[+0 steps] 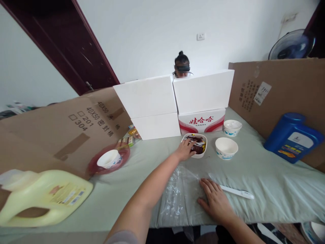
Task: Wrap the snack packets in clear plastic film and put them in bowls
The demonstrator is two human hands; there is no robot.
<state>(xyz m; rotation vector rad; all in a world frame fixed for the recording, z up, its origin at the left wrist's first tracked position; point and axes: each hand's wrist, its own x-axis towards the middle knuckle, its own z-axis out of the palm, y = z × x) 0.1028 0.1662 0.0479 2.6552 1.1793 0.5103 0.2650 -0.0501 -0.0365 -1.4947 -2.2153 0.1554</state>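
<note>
My left hand [186, 150] reaches over the near left rim of a square white bowl [200, 156]. Its fingers are stretched out over dark reddish-brown snack packets [196, 148] in the bowl; a small gap or contact with them is hard to tell. My right hand [213, 200] lies flat, fingers apart, at the edge of a clear plastic bag [176, 195] on the cloth. Beside its fingers lies a white plastic utensil [238, 192], partly behind the hand. Two white paper bowls with blue patterns, a nearer one [226, 149] and a farther one [232, 127], stand right of the square bowl.
White boxes [152, 98] form a wall at the back, with a person [181, 64] behind. Cardboard sheets [63, 132] flank both sides. A yellow jug [56, 193] and a red plate [125, 157] with a paper bowl are left; a blue bottle [291, 139] stands right.
</note>
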